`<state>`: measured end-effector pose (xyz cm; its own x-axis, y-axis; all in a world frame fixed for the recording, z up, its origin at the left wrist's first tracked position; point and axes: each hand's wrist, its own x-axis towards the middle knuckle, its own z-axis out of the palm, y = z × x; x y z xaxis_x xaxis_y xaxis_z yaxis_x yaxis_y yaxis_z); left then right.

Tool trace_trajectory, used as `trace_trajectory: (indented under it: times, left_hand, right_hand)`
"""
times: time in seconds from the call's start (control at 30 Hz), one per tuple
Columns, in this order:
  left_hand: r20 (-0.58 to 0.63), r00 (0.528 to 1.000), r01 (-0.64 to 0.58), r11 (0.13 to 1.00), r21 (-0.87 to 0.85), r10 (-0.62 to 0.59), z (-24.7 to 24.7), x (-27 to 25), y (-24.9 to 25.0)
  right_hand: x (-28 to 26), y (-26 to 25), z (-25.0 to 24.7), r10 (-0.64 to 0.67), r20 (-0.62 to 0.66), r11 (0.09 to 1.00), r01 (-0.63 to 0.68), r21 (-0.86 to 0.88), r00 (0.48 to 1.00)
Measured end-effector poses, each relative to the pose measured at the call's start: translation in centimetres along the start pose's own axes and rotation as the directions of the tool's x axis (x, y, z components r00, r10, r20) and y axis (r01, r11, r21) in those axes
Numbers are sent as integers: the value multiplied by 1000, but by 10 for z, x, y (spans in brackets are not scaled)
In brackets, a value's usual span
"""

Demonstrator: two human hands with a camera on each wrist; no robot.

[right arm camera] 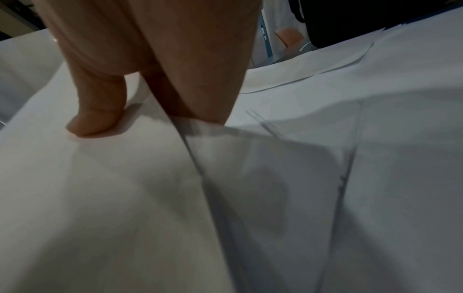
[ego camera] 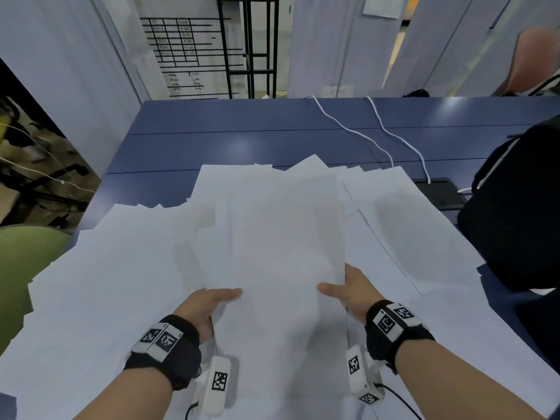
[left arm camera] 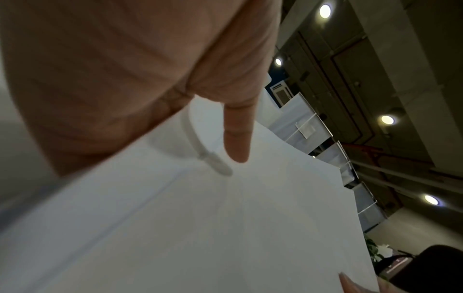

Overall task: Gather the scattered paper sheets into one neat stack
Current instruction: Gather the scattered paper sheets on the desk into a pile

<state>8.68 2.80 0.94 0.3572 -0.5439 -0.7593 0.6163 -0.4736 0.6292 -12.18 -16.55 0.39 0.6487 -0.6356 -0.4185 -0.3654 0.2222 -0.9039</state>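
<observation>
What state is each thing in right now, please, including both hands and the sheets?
held bundle of sheets: lifted at its near edge, pinched on both sides.
left hand: thumb on top, grips the bundle's left side.
right hand: thumb on top, grips the bundle's right side.
scattered sheets: loose, overlapping, unaligned on the blue table.
white cables: lying across the table.

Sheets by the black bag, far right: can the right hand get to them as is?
Probably yes, once freed. The right hand now pinches the middle bundle; the sheets lie uncovered just beyond it, with the black bag only at their edge.
</observation>
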Motion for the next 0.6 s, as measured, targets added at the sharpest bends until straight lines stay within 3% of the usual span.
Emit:
trace_trajectory:
  times: [0.2,0.3,0.37,0.43,0.5,0.6]
  left_hand:
    - [-24,998,-54,998,40,55,6,3,1]
    - [39,998,-55,996,66,53,18,-4,5]
    - [63,997,-56,996,72,51,24,-8,6]
    - [60,997,-45,996,80,41,27,-7,6]
    - [43,999,-1,996,86,-3,28,-6,7]
    - [12,997,75,995,63,-76,32,-6,-1]
  right_hand:
    - [-6,-6,-8,29,131,999,-25,-33,991]
    - [-10,-8,5,7,-31,997,-9,-78,1000]
    - [-12,-7,13,-26,-207,987,-8,-160,978]
    - [-12,-1,16,-54,-280,980,-4,-201,958]
    - [-16,1,21,-57,-258,976,-1,-220,965]
    - [-16,10,28,-31,-112,950,-5,-311,993]
